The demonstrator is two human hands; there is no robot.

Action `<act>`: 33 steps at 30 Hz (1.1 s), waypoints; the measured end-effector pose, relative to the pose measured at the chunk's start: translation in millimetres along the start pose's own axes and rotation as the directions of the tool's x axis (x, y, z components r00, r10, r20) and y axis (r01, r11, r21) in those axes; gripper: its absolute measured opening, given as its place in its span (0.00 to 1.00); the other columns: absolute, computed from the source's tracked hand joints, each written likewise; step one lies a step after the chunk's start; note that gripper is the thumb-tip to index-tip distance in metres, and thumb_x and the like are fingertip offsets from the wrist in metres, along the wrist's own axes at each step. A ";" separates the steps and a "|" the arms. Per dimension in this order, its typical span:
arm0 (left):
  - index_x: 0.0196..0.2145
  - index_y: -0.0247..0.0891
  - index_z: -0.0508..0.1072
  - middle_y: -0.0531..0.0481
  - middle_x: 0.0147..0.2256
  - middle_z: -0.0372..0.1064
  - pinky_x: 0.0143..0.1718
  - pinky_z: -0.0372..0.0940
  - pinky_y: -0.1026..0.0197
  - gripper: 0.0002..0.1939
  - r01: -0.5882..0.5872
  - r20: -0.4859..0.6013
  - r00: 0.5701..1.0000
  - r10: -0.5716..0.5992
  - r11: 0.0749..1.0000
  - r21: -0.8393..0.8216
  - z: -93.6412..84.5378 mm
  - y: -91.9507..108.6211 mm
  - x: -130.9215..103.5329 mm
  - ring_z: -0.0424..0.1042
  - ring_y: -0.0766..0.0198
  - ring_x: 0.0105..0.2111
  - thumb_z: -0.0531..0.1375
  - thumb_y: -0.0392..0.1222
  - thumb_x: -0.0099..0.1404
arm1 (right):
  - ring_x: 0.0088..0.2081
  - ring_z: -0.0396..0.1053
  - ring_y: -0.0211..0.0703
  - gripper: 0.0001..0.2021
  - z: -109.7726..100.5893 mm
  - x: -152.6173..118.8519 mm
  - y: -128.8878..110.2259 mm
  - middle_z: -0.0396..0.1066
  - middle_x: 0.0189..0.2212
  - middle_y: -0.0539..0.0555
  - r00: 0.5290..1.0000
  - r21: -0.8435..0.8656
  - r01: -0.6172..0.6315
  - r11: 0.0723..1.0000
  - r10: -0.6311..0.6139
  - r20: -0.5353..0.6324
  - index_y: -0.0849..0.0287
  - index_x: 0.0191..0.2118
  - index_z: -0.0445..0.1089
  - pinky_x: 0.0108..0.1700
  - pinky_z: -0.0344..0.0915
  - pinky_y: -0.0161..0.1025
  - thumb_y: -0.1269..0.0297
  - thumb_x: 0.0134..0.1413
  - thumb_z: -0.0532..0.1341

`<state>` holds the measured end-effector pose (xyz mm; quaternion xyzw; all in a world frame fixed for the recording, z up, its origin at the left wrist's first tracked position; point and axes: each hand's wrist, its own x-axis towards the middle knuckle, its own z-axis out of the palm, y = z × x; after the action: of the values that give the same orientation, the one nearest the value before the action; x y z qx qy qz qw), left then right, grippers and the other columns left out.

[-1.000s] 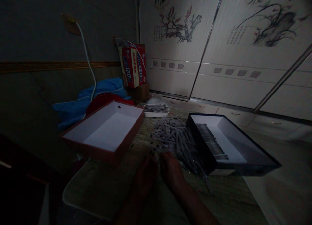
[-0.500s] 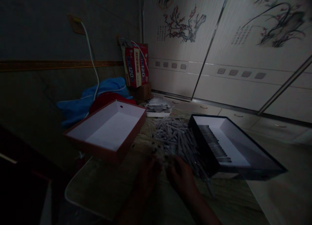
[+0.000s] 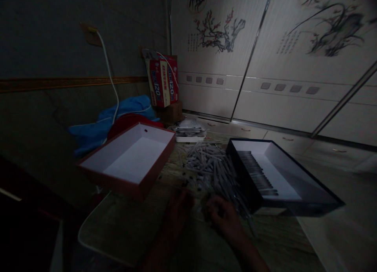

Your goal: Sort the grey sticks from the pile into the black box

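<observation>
My left hand (image 3: 179, 204) is low over the table, its fingers curled in; dimness and blur hide anything in them. Just to its right, my right hand (image 3: 221, 214) has its fingers bent together at the near edge of a heap of thin grey-white sticks (image 3: 207, 160). What it grips is too dark to make out. The two hands are slightly apart. Small black pieces (image 3: 185, 182) lie scattered on the tabletop beyond my left hand. In the black box (image 3: 250, 189) at the right, similar sticks with dark ends (image 3: 257, 172) lie in a row.
A reddish-brown box (image 3: 157, 168) with a white inside stands at the left. Behind the heap is a white tray (image 3: 191, 139) of more sticks. Blue cloth (image 3: 126, 107) and red cartons (image 3: 163, 81) are by the wall. The table's rounded edge (image 3: 81, 229) shows at lower left.
My hands have drawn a little apart; the right has shifted slightly right and toward me. The view has moved slightly. Boxes and heap look unchanged.
</observation>
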<state>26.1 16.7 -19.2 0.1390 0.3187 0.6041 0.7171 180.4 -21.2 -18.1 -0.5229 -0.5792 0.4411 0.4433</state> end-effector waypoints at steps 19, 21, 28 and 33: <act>0.26 0.36 0.74 0.51 0.25 0.72 0.30 0.66 0.65 0.09 -0.083 -0.056 0.993 0.100 0.966 0.246 23.2 11.8 -20.9 0.71 0.64 0.27 0.67 0.33 0.43 | 0.28 0.68 0.39 0.11 8.7 -13.9 -10.9 0.70 0.26 0.51 0.936 0.018 -0.012 1.000 0.018 -0.352 0.60 0.36 0.67 0.27 0.63 0.31 0.58 0.49 0.59; 0.26 0.36 0.74 0.51 0.25 0.72 0.29 0.66 0.64 0.09 -0.084 -0.052 0.994 0.101 0.959 0.271 23.8 11.9 -21.4 0.71 0.64 0.26 0.67 0.33 0.43 | 0.28 0.68 0.39 0.12 13.0 -12.6 -2.3 0.70 0.27 0.51 0.933 0.060 -0.011 0.998 0.032 -0.358 0.60 0.37 0.66 0.27 0.64 0.31 0.59 0.49 0.60; 0.27 0.35 0.72 0.53 0.23 0.70 0.28 0.65 0.64 0.09 -0.080 0.026 0.997 0.076 0.959 0.270 10.3 -0.3 -11.6 0.69 0.68 0.23 0.66 0.39 0.47 | 0.26 0.69 0.39 0.12 14.4 -10.6 2.8 0.69 0.26 0.51 0.950 0.193 0.013 0.981 0.048 -0.307 0.60 0.36 0.65 0.28 0.65 0.33 0.57 0.50 0.60; 0.28 0.35 0.72 0.53 0.26 0.71 0.30 0.66 0.63 0.11 -0.056 0.008 0.998 0.056 0.963 0.263 7.1 -2.8 -9.6 0.70 0.66 0.26 0.67 0.39 0.46 | 0.26 0.70 0.40 0.13 13.5 -11.4 3.7 0.71 0.25 0.51 0.949 0.177 -0.014 0.984 0.069 -0.307 0.60 0.38 0.65 0.27 0.64 0.33 0.56 0.51 0.59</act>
<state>32.1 8.2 -12.6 0.2421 0.3920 0.5764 0.6749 168.7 -33.0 -25.3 -0.5577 -0.4504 0.4107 0.5634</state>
